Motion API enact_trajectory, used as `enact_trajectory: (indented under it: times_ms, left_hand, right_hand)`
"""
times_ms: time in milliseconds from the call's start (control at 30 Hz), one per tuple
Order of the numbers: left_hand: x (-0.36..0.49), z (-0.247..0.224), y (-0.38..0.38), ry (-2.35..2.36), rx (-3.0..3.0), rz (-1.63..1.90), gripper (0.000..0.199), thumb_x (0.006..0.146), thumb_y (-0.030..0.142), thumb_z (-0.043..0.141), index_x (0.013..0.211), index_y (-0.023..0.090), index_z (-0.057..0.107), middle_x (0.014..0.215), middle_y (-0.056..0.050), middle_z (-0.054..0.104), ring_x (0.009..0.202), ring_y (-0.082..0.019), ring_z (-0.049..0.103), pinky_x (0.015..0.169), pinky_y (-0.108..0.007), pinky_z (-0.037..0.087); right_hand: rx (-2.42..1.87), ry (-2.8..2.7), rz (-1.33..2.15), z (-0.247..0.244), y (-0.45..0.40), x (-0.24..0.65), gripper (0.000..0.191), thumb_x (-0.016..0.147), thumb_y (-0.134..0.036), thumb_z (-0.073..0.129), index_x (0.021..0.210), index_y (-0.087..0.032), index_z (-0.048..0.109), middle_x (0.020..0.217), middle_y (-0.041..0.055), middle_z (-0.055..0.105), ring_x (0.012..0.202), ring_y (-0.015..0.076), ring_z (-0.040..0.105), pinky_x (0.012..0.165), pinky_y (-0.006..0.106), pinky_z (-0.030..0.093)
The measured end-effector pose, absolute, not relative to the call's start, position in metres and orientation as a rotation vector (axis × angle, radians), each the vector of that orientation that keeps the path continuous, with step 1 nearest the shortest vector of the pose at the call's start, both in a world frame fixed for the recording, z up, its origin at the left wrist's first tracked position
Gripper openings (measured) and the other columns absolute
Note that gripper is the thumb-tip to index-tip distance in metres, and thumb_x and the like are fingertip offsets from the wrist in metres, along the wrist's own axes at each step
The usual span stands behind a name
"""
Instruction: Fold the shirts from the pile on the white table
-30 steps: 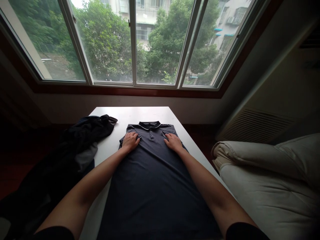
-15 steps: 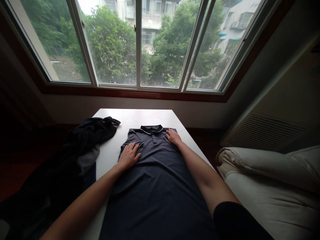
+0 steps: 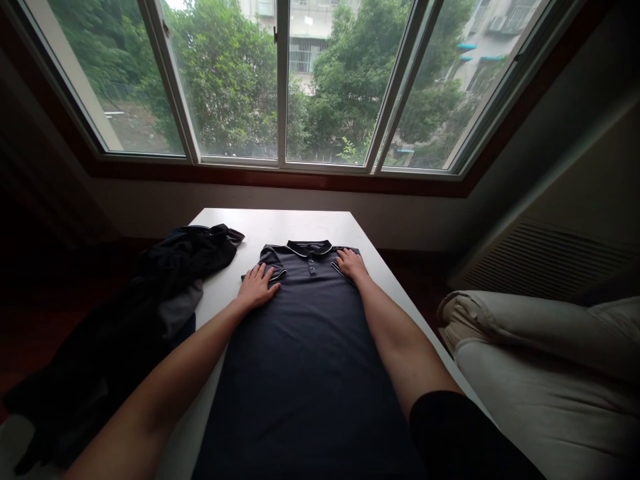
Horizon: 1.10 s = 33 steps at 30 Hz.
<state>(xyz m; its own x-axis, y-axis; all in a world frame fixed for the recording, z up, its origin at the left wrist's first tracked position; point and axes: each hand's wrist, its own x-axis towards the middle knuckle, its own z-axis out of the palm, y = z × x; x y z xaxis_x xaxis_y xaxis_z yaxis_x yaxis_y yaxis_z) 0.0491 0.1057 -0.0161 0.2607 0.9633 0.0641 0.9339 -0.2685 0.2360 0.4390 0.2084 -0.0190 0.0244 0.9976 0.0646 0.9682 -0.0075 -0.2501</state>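
Observation:
A dark grey-blue polo shirt point(image 3: 310, 347) lies front side up, its black white-edged collar at the far end and its short sleeves folded inward over the chest. My left hand point(image 3: 257, 287) rests flat on the left sleeve and side, fingers spread, thumb toward the middle. On the right sleeve near the shoulder, my right hand point(image 3: 351, 264) lies with its fingers stretched out. Neither hand grips the cloth. The shirt's lower end runs out of the bottom of the view.
The shirt lies on a white table point(image 3: 320, 221). Dark clothes point(image 3: 165, 287) are heaped over the table's left edge. To the right stands a pale padded seat point(image 3: 540, 360). A wide window point(image 3: 280, 87) is beyond the table.
My left hand has slid slightly outward and away from me along the shirt's left side. The shirt's front looks smoother. The view has shifted a little; my right hand stays on the right sleeve.

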Motion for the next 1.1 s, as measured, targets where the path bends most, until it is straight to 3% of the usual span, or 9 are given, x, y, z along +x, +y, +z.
enact_trajectory:
  times_ms: [333, 567, 700, 800, 900, 1000, 1100]
  left_hand:
    - [0.044, -0.019, 0.096, 1.692, 2.494, 0.54, 0.058, 0.104, 0.057, 0.043, 0.152, 0.025, 0.052, 0.163, -0.009, 0.046, 0.154, -0.028, 0.035, 0.128, -0.046, 0.02]
    - [0.049, -0.02, 0.098, 1.711, 2.481, 0.328, 0.072, 0.101, 0.063, 0.047, 0.161, 0.024, 0.04, 0.172, -0.012, 0.027, 0.159, -0.032, 0.022, 0.128, -0.053, 0.015]
    - [0.05, -0.017, 0.099, 1.733, 2.493, 0.347, 0.066, 0.102, 0.059, 0.047, 0.157, 0.024, 0.044, 0.169, -0.013, 0.034, 0.156, -0.033, 0.029, 0.126, -0.05, 0.022]
    - [0.053, -0.01, 0.1, 1.759, 2.513, 0.458, 0.053, 0.101, 0.05, 0.052, 0.146, 0.023, 0.055, 0.158, -0.013, 0.049, 0.146, -0.03, 0.044, 0.121, -0.045, 0.032]
    - [0.06, 0.0, 0.102, 1.864, 2.481, 0.523, 0.035, 0.098, 0.043, 0.058, 0.127, 0.024, 0.066, 0.134, -0.013, 0.064, 0.128, -0.031, 0.055, 0.11, -0.044, 0.042]
    - [0.067, 0.006, 0.106, 1.922, 2.425, 0.549, 0.02, 0.097, 0.035, 0.058, 0.108, 0.024, 0.07, 0.118, -0.013, 0.067, 0.119, -0.032, 0.058, 0.103, -0.046, 0.045]
    - [0.065, 0.008, 0.115, 1.91, 2.198, 0.74, 0.016, 0.097, 0.031, 0.055, 0.101, 0.024, 0.069, 0.115, -0.012, 0.068, 0.112, -0.031, 0.062, 0.099, -0.044, 0.047]
  right_hand:
    - [-1.93, -2.011, 0.181, -0.013, 0.185, 0.438, 0.054, 0.106, -0.044, 0.047, 0.152, -0.019, 0.056, 0.162, 0.0118, 0.044, 0.152, 0.0265, 0.037, 0.126, 0.041, 0.027]
    - [-1.87, -1.949, 0.251, -0.006, 0.164, 0.444, 0.045, 0.105, -0.037, 0.048, 0.144, -0.02, 0.063, 0.153, 0.0092, 0.056, 0.144, 0.0218, 0.05, 0.121, 0.035, 0.037]
    - [-1.793, -1.916, 0.295, -0.001, 0.157, 0.436, 0.042, 0.103, -0.038, 0.052, 0.139, -0.023, 0.067, 0.15, 0.0074, 0.059, 0.14, 0.0231, 0.054, 0.119, 0.037, 0.041]
    - [-1.716, -1.924, 0.347, -0.003, 0.147, 0.43, 0.039, 0.102, -0.038, 0.054, 0.135, -0.025, 0.07, 0.148, 0.0059, 0.061, 0.138, 0.0237, 0.057, 0.118, 0.038, 0.043]
    - [-1.648, -1.962, 0.372, -0.009, 0.134, 0.423, 0.038, 0.102, -0.035, 0.051, 0.134, -0.028, 0.07, 0.148, 0.0033, 0.062, 0.137, 0.0223, 0.058, 0.118, 0.039, 0.044]
    - [-1.656, -2.037, 0.309, -0.015, 0.123, 0.418, 0.035, 0.101, -0.035, 0.054, 0.13, -0.027, 0.073, 0.148, 0.0045, 0.061, 0.142, 0.0224, 0.052, 0.122, 0.04, 0.039]
    - [-1.695, -2.105, 0.23, -0.019, 0.117, 0.415, 0.034, 0.1, -0.036, 0.057, 0.128, -0.026, 0.073, 0.152, 0.0056, 0.057, 0.148, 0.0243, 0.045, 0.125, 0.043, 0.033]
